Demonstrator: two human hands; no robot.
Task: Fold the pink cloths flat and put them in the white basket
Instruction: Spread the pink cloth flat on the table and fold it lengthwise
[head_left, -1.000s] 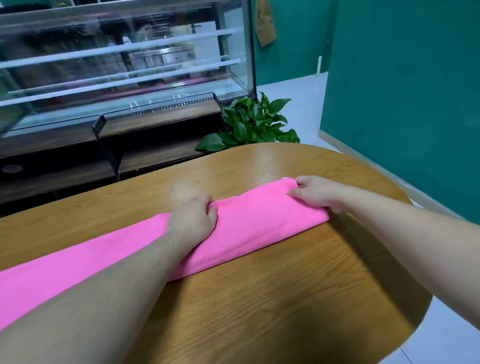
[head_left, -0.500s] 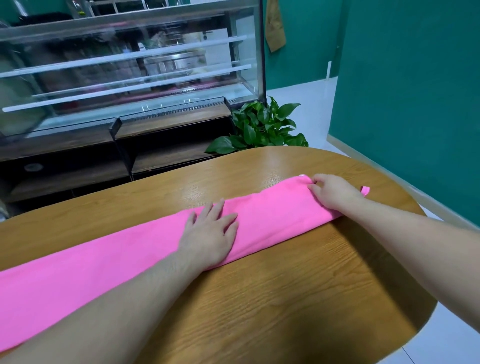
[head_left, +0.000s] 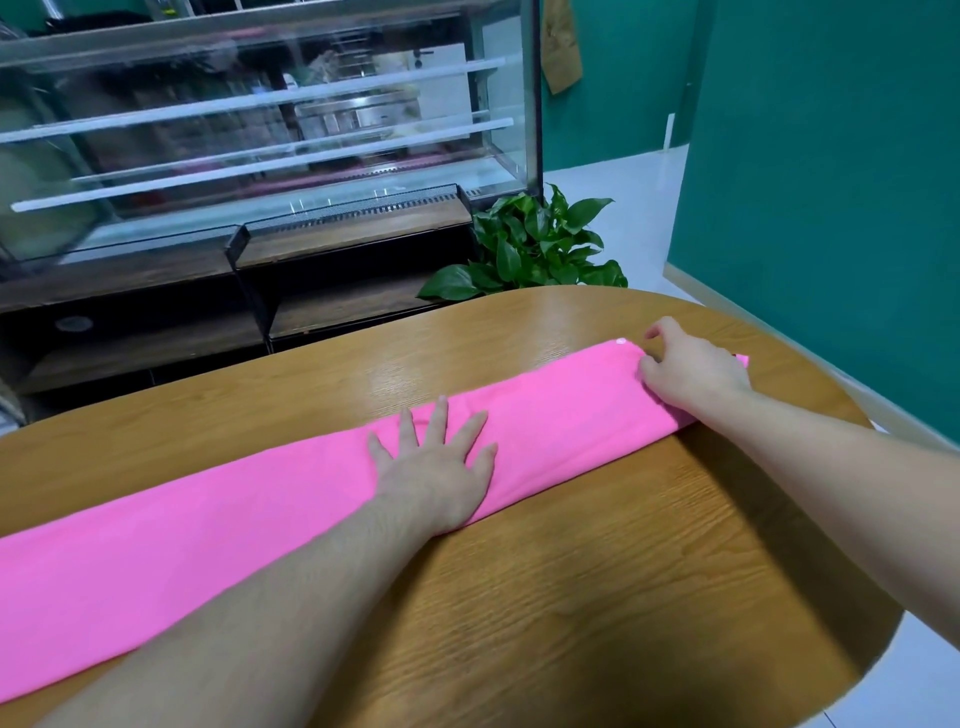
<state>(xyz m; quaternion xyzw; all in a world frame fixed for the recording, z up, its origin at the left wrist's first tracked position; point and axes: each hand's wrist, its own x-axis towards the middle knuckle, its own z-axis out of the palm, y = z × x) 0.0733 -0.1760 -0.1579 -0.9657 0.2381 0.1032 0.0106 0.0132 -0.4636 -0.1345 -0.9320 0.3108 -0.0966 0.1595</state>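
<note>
Fingers spread wide, the left hand (head_left: 434, 480) presses the long folded pink cloth (head_left: 218, 525), cut off left; the right hand (head_left: 693, 371), fingers curled, pinches its far end on the oval wooden counter (head_left: 597, 597).

Cloth (head_left: 260, 525) lengthwise on table (head_left: 571, 597); left hand (head_left: 436, 467) on its middle, right hand (head_left: 691, 369) at far-right end. Plant (head_left: 535, 244), display case (head_left: 260, 130) behind table.

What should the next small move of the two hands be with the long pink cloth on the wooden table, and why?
Probably the right hand should carry its end over toward the left hand. The long pink cloth lies as a narrow strip on the wooden table, the left palm pins its middle, and the right fingers pinch the end.
</note>
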